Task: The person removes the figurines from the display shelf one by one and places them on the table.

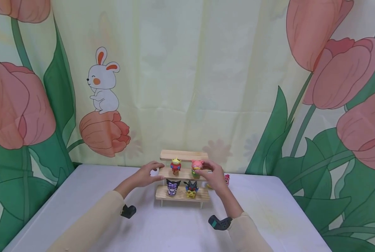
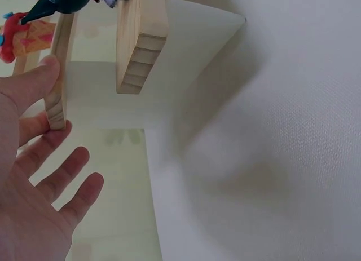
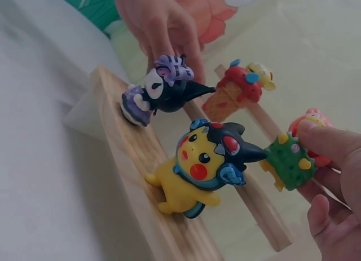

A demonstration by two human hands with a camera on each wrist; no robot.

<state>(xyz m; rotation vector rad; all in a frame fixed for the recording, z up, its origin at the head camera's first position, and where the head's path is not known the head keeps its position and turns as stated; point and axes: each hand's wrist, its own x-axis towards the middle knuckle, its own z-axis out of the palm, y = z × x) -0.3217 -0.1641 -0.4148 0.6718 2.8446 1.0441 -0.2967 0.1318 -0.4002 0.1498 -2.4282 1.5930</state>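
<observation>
A small three-step wooden display rack [image 1: 184,174] stands on the table. My left hand [image 1: 146,174] pinches the left end of its middle shelf [image 2: 58,100] between thumb and fingers, the other fingers spread. With thumb and fingertips, my right hand [image 1: 215,175] holds a pink-and-green toy figure [image 1: 197,168] at the right part of that shelf. To its left stands a red-and-yellow figure [image 1: 175,166] with a waffle-cone base. On the lowest shelf are a black-and-purple figure [image 3: 163,89] and a yellow Pikachu figure [image 3: 197,165] with a dark hood.
Partly hidden behind my right hand, a pink-red figure [image 1: 227,179] sits right of the rack. The top shelf [image 1: 184,155] is bare wood. A white cloth covers the table [image 1: 174,227]; a curtain [image 1: 174,87] printed with tulips and a rabbit hangs behind.
</observation>
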